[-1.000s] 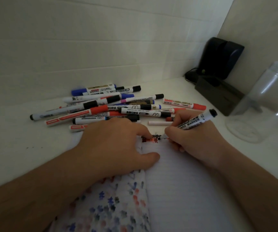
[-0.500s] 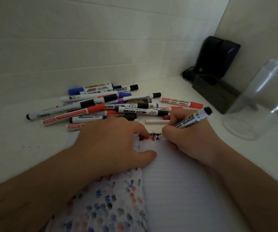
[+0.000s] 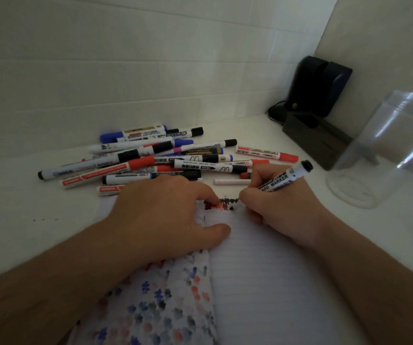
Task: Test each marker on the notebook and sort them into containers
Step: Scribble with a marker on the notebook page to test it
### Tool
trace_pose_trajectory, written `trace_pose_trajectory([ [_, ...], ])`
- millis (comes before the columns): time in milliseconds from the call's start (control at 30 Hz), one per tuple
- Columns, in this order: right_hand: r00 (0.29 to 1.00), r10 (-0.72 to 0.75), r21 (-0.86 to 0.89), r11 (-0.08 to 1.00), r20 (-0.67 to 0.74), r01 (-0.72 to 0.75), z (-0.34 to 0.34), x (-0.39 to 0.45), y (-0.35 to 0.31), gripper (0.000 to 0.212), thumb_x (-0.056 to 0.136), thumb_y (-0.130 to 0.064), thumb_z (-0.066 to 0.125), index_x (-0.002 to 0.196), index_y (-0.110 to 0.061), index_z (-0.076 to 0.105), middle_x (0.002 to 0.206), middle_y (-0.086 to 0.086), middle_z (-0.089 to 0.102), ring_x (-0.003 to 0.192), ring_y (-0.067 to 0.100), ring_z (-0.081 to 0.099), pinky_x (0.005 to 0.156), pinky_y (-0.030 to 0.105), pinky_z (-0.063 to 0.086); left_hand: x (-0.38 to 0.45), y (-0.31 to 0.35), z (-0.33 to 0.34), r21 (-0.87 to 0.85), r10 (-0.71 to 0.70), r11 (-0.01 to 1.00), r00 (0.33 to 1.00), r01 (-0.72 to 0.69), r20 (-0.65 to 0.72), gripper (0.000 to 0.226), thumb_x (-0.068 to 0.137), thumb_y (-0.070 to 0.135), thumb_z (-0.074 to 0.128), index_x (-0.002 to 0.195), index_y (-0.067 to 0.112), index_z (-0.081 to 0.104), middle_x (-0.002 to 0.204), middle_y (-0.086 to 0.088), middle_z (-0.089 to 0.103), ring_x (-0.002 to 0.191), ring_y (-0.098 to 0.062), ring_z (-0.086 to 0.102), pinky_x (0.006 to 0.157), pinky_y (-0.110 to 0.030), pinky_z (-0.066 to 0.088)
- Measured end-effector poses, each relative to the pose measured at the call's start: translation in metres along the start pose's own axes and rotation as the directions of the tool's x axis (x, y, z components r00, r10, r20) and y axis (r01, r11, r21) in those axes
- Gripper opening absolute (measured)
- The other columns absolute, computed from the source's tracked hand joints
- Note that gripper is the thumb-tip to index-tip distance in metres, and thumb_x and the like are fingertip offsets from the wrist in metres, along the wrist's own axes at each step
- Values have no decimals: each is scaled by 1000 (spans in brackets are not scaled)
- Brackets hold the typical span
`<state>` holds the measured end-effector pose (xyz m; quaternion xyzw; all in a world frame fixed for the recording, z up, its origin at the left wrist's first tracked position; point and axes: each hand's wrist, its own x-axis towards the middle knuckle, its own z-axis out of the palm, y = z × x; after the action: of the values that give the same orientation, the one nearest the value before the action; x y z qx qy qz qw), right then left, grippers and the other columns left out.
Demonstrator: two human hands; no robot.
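An open lined notebook point(image 3: 262, 282) lies in front of me, its left page covered in coloured ink marks. My left hand point(image 3: 160, 215) rests flat on it, fingers spread, holding the page down. My right hand point(image 3: 277, 207) grips a black-ended whiteboard marker point(image 3: 287, 178) with its tip at the top of the right page, beside a patch of black and red scribbles point(image 3: 221, 204). A pile of several markers point(image 3: 155, 155) with red, blue and black caps lies on the white table just beyond the notebook.
A clear plastic container point(image 3: 384, 155) stands at the right. A dark box point(image 3: 317, 143) and a black device point(image 3: 319, 88) sit in the back right corner. A white marker cap or stick point(image 3: 231, 182) lies between the pile and my right hand.
My right hand keeps the marker at the top of the page with small scribbling movements. The left hand has stayed on the notebook.
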<state>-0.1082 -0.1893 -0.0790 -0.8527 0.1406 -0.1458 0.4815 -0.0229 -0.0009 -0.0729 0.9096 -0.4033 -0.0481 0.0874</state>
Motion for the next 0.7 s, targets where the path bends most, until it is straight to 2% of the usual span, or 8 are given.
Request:
trace_pose_trajectory([
  [267, 1000, 1, 10, 1000, -15, -1, 1, 2, 3, 23, 83, -2, 69, 67, -10, 55, 56, 9, 63, 46, 16, 57, 46, 24, 46, -5, -1, 2, -5, 11, 1000, 998, -11, -58, 66, 70, 92, 39, 128, 61, 45, 108, 25, 54, 95, -2, 53, 85, -34, 53],
  [333, 1000, 8, 17, 1000, 2, -8, 1, 2, 3, 28, 82, -2, 69, 63, -14, 52, 53, 5, 57, 47, 16, 52, 47, 26, 44, -8, -3, 6, -69, 36, 997, 993, -44, -116, 55, 81, 78, 48, 131, 58, 38, 103, 25, 49, 94, -2, 49, 82, -31, 49],
  [400, 1000, -7, 57, 998, -13, 7, -2, 2, 4, 29, 83, -4, 71, 64, -15, 53, 54, 0, 53, 48, 13, 47, 47, 25, 41, -7, -1, 6, -222, 70, 968, 975, -118, -213, 37, 95, 42, 57, 127, 50, 39, 99, 24, 47, 92, 0, 48, 80, -26, 44],
  [467, 998, -53, 208, 977, -15, 55, -9, 1, 2, 23, 85, -6, 75, 72, -13, 57, 59, 0, 55, 47, 10, 43, 44, 22, 36, -3, 1, 4, -423, 37, 891, 956, -163, -292, 31, 100, 13, 53, 111, 41, 45, 101, 20, 53, 89, 5, 53, 78, -15, 46],
  [533, 992, -121, 488, 869, 38, 87, -17, 0, -2, 19, 83, -4, 76, 80, -13, 60, 65, 4, 55, 46, 11, 39, 40, 20, 32, -4, -1, 1, -532, 3, 825, 944, -188, -330, 28, 102, 6, 50, 108, 34, 47, 102, 12, 59, 79, 11, 58, 68, -4, 45],
  [567, 987, -147, 606, 792, 72, 73, -19, 0, -4, 19, 83, -3, 77, 83, -13, 61, 65, 6, 54, 47, 12, 39, 39, 20, 31, -5, -1, -2, -555, 4, 804, 935, -214, -355, 36, 101, 4, 53, 113, 36, 43, 104, 10, 60, 84, 11, 61, 71, -3, 45],
  [667, 978, -125, 765, 643, 166, -48, -19, -4, -9, 4, 87, -7, 66, 86, -11, 66, 67, 12, 55, 50, 17, 45, 43, 21, 37, -6, -7, -1, -606, -8, 754, 919, -254, -394, 55, 94, 3, 63, 109, 47, 34, 108, 12, 56, 95, 2, 69, 84, -18, 54],
  [700, 973, -106, 788, 608, 203, -98, -17, -5, -10, 9, 85, -12, 59, 86, -9, 68, 68, 13, 56, 52, 18, 47, 44, 21, 40, -5, -9, 1, -623, -2, 738, 922, -260, -388, 55, 93, 3, 66, 107, 46, 35, 106, 12, 57, 96, 1, 70, 86, -21, 55],
])
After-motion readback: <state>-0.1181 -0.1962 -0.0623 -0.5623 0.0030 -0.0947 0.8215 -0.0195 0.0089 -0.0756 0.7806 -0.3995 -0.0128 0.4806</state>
